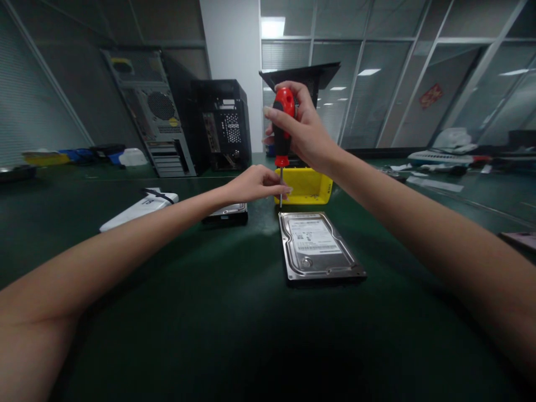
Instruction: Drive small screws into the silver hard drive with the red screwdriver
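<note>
A screwdriver [282, 139] with a red and black handle stands nearly upright, its tip down by the far left corner of a silver hard drive [316, 245]. My right hand [307, 128] is closed around the handle from above. Lower down, the fingers of my left hand [257, 183] pinch the metal shaft close to its tip. Whether a screw sits under the tip is too small to tell. The hard drive lies flat, its white label facing up. A second hard drive [226, 215] lies partly hidden behind my left forearm.
A yellow plastic bin [312, 187] with small bits inside stands just behind the hard drive. Two computer cases, a large tower [161, 117] and a smaller black one [224, 125], stand at the back left. A white device [140, 211] with a black cable lies left on the green tabletop [188, 324].
</note>
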A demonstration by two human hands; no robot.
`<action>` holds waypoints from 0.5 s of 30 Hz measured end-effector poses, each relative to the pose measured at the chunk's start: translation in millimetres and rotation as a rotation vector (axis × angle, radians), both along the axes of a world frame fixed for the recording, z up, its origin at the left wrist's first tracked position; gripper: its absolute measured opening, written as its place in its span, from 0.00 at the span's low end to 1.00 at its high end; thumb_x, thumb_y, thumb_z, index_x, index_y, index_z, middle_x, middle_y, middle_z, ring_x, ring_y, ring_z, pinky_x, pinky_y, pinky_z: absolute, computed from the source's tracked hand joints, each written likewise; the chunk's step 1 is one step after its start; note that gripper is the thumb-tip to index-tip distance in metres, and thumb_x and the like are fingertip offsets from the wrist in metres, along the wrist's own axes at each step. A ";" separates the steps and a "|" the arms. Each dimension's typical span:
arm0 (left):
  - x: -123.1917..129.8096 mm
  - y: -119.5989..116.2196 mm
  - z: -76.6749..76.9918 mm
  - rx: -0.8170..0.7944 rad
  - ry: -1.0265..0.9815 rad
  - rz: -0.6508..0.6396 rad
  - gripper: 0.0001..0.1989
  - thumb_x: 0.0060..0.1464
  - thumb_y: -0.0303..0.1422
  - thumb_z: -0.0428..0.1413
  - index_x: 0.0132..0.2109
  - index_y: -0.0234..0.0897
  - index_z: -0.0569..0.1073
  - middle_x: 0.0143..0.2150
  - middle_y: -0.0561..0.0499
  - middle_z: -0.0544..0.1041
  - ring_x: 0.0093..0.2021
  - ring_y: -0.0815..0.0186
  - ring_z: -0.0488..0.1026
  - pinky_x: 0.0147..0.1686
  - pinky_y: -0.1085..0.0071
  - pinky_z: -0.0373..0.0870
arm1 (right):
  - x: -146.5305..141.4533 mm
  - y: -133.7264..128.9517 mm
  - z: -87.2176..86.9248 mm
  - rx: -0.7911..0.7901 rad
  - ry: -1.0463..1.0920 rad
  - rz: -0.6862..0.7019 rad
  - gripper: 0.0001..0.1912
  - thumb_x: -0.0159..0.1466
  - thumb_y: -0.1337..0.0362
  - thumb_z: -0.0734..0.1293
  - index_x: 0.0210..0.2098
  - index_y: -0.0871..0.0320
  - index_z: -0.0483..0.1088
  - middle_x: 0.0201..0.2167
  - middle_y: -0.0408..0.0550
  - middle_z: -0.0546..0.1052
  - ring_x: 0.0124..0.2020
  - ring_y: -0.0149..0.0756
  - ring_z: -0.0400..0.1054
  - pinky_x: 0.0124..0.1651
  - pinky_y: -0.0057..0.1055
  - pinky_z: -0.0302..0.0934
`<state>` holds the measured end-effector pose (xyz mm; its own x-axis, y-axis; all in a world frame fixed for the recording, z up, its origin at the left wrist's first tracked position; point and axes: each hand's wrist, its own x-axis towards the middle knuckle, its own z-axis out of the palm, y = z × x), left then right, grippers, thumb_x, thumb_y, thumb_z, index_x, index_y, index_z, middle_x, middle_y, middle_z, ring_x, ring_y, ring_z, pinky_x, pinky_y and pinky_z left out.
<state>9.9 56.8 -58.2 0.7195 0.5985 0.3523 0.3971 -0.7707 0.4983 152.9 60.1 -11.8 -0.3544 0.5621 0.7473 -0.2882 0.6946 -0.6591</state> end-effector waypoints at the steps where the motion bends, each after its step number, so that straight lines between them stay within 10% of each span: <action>1: 0.4 -0.6 0.5 0.006 -0.014 0.005 0.13 0.53 0.38 0.55 0.34 0.30 0.78 0.30 0.46 0.79 0.27 0.70 0.72 0.27 0.76 0.65 | 0.3 0.2 0.1 0.002 0.006 -0.004 0.24 0.54 0.63 0.69 0.43 0.53 0.51 0.33 0.39 0.63 0.28 0.25 0.63 0.33 0.28 0.67; 15: 1.6 2.8 -2.3 0.038 -0.124 0.029 0.15 0.54 0.39 0.55 0.35 0.29 0.78 0.32 0.44 0.80 0.32 0.68 0.75 0.33 0.75 0.69 | 0.3 -6.0 4.3 -0.043 -0.083 0.017 0.11 0.66 0.58 0.55 0.48 0.49 0.55 0.31 0.43 0.62 0.27 0.27 0.62 0.31 0.28 0.65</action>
<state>11.5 59.6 -60.5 0.6515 0.6033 0.4600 0.3569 -0.7788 0.5159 153.3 54.0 -7.5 -0.4244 0.5862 0.6901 -0.2428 0.6606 -0.7104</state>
